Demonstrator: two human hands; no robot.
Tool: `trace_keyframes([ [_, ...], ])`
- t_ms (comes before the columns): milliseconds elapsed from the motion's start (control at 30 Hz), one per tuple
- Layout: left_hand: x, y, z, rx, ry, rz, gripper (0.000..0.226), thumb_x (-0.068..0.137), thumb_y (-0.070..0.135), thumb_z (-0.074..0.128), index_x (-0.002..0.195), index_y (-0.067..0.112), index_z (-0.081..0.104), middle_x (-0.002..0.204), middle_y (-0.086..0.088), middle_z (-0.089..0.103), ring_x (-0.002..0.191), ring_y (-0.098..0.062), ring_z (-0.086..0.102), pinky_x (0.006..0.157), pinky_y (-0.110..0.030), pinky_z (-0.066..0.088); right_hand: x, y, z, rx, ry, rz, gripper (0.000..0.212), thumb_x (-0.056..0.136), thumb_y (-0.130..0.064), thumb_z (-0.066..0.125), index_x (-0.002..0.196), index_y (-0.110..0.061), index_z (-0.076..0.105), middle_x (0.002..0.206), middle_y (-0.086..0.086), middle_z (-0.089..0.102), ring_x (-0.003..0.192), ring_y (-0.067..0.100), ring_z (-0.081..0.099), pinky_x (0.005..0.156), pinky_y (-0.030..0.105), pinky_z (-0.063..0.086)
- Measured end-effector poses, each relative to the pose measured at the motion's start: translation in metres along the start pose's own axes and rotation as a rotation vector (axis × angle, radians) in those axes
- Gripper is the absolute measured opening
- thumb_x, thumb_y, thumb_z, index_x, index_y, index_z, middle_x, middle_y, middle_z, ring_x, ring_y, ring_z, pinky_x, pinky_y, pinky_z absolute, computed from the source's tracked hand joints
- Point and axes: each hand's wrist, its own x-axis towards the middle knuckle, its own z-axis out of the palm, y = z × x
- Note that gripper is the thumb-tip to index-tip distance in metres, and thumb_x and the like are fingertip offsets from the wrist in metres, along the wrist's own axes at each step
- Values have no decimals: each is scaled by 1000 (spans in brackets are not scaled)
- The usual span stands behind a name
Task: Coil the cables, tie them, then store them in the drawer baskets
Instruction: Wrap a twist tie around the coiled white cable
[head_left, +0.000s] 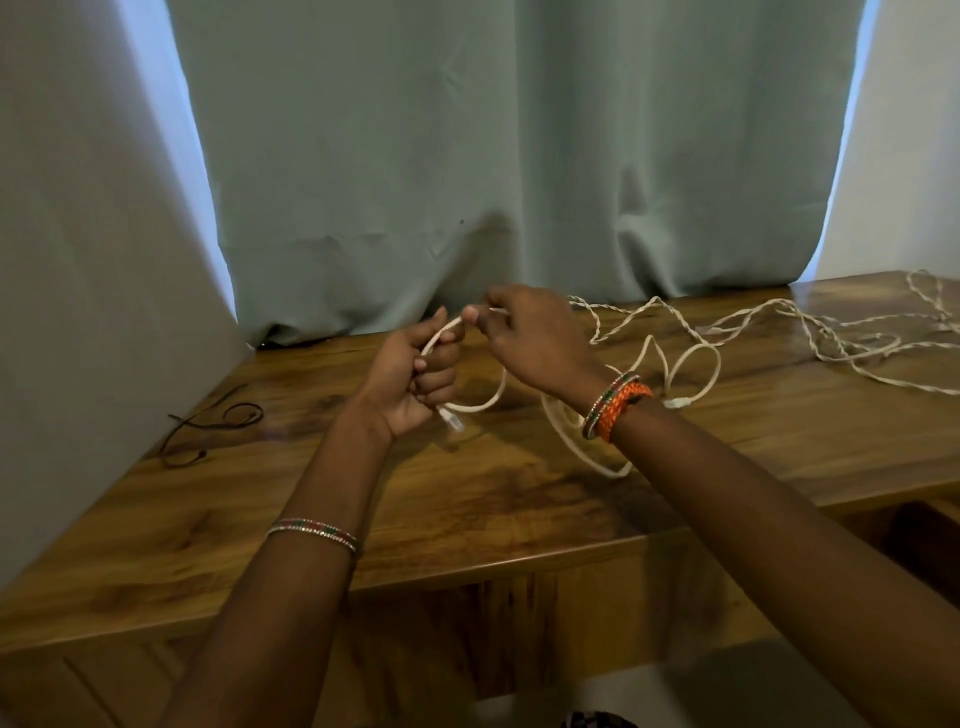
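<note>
Left hand (415, 375) raised above the wooden table (467, 499), fingers curled round the white network cable (480, 406) near its end; clear plug (454, 422) hanging just below the fist. Right hand (524, 338) close beside it, thumb and fingertips pinching the same cable a little farther along. Between the two hands, one short loop drooping toward the tabletop.

Behind the right wrist, more of the white cable lying in loose loops on the table. Farther right, a twisted white cord (852, 332) sprawling in a tangle toward the table's far right corner; not clear whether joined to the cable in hand. Near the left edge, a thin black cord (218, 421) lying in a loose squiggle, well apart from the hands.

Beaded bangles (314, 535) on the left forearm; orange band (621, 408) with bangles on the right wrist. Grey-green curtain (519, 156) hanging behind the table, touching its back edge.
</note>
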Motion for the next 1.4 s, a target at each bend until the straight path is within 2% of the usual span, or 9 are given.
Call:
trace_keyframes([
  [233,-9,-10,8,-249,-155,227,22,84,28,48,70,16,58,51,7,48,71,-12,63,76,-27,50,8,-2,4,412,321,259,32,98,-21,47,66,-16,47,57,-3,47,52,15,45,42,14,29],
  [400,-4,-4,8,-323,-48,201,16,85,19,43,72,13,48,38,9,31,37,-4,11,31,-12,19,5,21,9,162,308,60,28,96,-29,50,75,-14,58,66,10,63,59,25,55,51,27,26],
  [500,-14,4,-7,-147,-198,-69,19,72,15,70,61,15,54,44,12,18,36,-3,10,28,-13,14,9,53,-3,-330,239,-119,21,97,-31,46,95,-18,61,77,12,66,68,35,61,54,32,33],
  [633,-22,13,-3,-103,-178,42,29,85,25,48,56,19,50,35,9,25,28,-5,19,30,-17,21,5,70,-16,-600,152,-52,27,94,-6,38,115,-16,51,95,12,61,74,36,62,58,35,34],
  [767,-9,14,1,-402,-30,240,26,92,15,34,70,15,47,42,8,35,31,-5,23,31,-15,23,-25,33,-8,-678,-382,-145,27,92,-20,45,117,-16,55,110,10,64,99,32,61,77,37,44],
  [867,10,1,4,-59,205,221,32,100,13,25,73,16,41,42,9,42,33,-2,36,34,-14,30,-50,-21,-16,-418,-675,-335,23,91,-29,50,103,-14,63,101,8,65,90,25,62,68,27,42],
  [1067,-4,-9,26,563,215,116,36,97,9,25,67,7,46,35,-1,51,25,-7,41,29,-12,30,6,-24,-55,-62,-376,-338,16,88,-24,62,90,-13,72,84,4,69,79,15,61,73,30,45],
  [1233,-27,4,41,-6,-85,37,27,93,24,29,73,11,44,32,8,30,22,-2,19,28,-15,11,21,24,-45,288,59,-43,40,95,-36,45,57,-25,51,52,-3,52,51,7,48,63,34,43],
  [1400,-35,2,64,-316,-396,125,30,91,23,36,80,9,60,43,6,29,34,-7,19,33,-17,22,-14,29,13,388,149,173,53,96,-42,32,67,-6,56,63,10,61,62,24,56,61,44,44],
])
